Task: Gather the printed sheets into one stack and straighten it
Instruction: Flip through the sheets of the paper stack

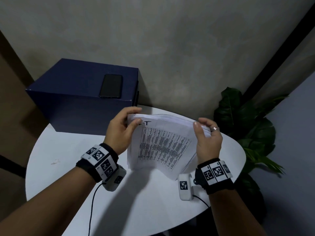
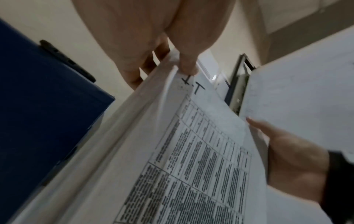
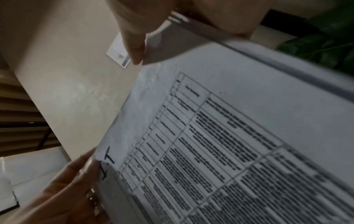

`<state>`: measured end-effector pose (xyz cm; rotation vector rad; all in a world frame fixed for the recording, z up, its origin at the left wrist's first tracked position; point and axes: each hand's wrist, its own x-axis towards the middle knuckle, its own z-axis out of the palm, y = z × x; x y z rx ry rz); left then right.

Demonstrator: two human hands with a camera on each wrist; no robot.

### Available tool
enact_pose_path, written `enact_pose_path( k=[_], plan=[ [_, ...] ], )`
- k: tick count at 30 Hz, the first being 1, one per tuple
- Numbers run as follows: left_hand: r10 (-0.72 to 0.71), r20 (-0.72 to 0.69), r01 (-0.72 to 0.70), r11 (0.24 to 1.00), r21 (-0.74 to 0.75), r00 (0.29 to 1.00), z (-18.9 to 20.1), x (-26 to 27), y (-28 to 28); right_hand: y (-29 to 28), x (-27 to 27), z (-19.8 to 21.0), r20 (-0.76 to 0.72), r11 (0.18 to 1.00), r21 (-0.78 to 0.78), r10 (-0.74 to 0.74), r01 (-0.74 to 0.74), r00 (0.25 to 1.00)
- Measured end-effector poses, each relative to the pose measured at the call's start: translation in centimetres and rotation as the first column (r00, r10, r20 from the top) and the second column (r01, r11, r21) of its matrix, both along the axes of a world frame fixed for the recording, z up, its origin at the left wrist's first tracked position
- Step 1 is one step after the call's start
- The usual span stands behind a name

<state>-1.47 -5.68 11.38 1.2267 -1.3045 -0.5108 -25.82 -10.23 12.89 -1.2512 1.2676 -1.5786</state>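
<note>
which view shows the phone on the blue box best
The head view: the phone lies flat on top of the blue box, fully visible. The left wrist view shows only its dark edge from low beside the box. The right wrist view shows no phone, only the printed sheets.

a small office corner: round white table [image 1: 71, 167], navy box [image 1: 81, 92] at ten o'clock, potted plant [image 1: 242, 120] at two o'clock, bare plaster wall [image 1: 170, 48].

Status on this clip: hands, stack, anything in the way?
Left hand and right hand grip the stack's top corners. Stack on edge on the table, edges uneven. Nothing in the way.
</note>
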Motion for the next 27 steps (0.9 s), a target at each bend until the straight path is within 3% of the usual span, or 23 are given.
enact_pose_path(
  k=[3, 5, 10, 14, 19, 22, 25, 27],
  plan=[
    [0.09, 0.294, -0.047, 0.988, -0.149, 0.952, -0.6, -0.2, -0.1, -0.5, 0.8, 0.3, 0.012, 0.995, 0.007, -0.098, 0.098, 0.995],
    [0.131, 0.338, -0.075, 0.982, -0.173, 0.932, -0.6, -0.3, -0.1, -0.7, 0.7, 0.3, 0.047, 0.988, 0.014, -0.153, 0.152, 0.987],
    [0.127, 0.29, -0.08, 0.982, -0.168, 0.949, -0.5, -0.3, -0.4, -0.6, 1.0, 0.0, 0.05, 0.994, 0.001, -0.108, 0.108, 0.993],
    [0.141, 0.25, -0.097, 0.979, -0.181, 0.958, -0.3, -0.2, -0.8, -0.1, 0.0, -1.8, 0.006, 0.998, 0.032, 0.049, -0.049, 0.999],
    [0.16, 0.369, -0.08, 0.972, -0.223, 0.916, -0.5, 0.1, -0.8, 0.2, 0.0, -3.2, 0.01, 0.982, 0.162, 0.098, -0.098, 0.995],
    [0.169, 0.369, -0.082, 0.967, -0.241, 0.914, -0.4, 0.7, -1.0, 0.1, 0.0, -3.4, 0.01, 0.979, 0.176, 0.104, -0.104, 0.995],
    [0.126, 0.296, -0.074, 0.981, -0.181, 0.947, -0.2, 0.8, -1.0, 0.0, 0.0, -3.3, -0.025, 0.983, 0.152, 0.11, -0.105, 0.994],
    [0.087, 0.152, -0.074, 0.993, -0.09, 0.984, 0.0, 0.6, -0.8, 0.0, 0.1, -3.1, -0.046, 0.984, 0.14, 0.119, -0.111, 0.992]
  ],
)
